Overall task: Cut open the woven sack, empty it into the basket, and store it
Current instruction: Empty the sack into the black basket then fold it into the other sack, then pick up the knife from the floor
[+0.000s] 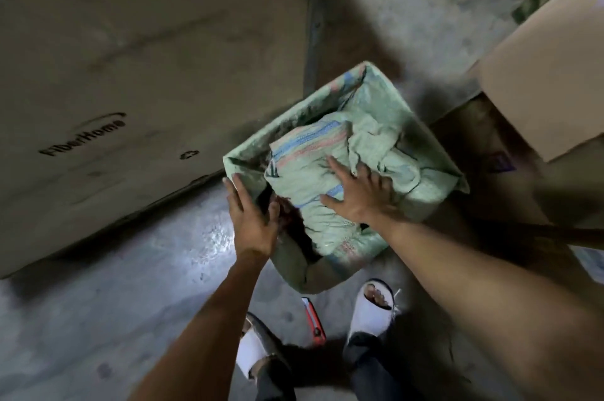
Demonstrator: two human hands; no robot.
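A crumpled green woven sack (330,152) with blue and red stripes lies folded inside a box-shaped container lined with the same green woven cloth (434,152). My right hand (356,193) presses flat on the folded sack with its fingers spread. My left hand (251,217) rests with straight fingers against the container's near left rim, its thumb on the inner side. A red utility knife (314,320) lies on the floor between my feet.
A large flat carton marked FiberHome (130,73) leans at the left. Open cardboard boxes (549,80) stand at the right, close to the container. The concrete floor (130,286) shows at the lower left. My feet in white sandals stand right below the container.
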